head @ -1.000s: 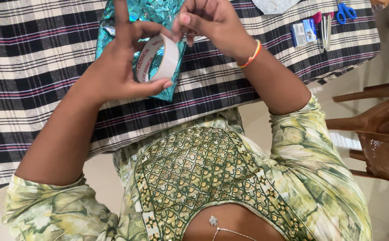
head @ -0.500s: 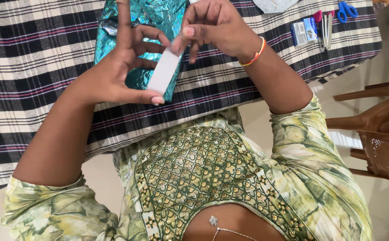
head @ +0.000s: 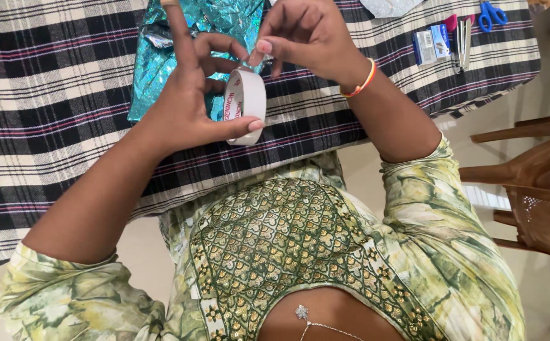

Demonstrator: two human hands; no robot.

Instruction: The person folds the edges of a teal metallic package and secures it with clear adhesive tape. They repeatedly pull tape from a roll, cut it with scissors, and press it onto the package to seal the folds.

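My left hand (head: 189, 107) grips the white roll of tape (head: 245, 106) above the shiny teal-wrapped parcel (head: 161, 60) while my right hand (head: 300, 35) pinches at its edge, no strip yet pulled.

Green floral sleeves, sequined bodice, orange wrist thread (head: 358, 81), silver pendant (head: 301, 312).

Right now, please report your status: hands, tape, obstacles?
Left hand grips white tape roll. Right hand fingers pick its top edge. Nothing between them.
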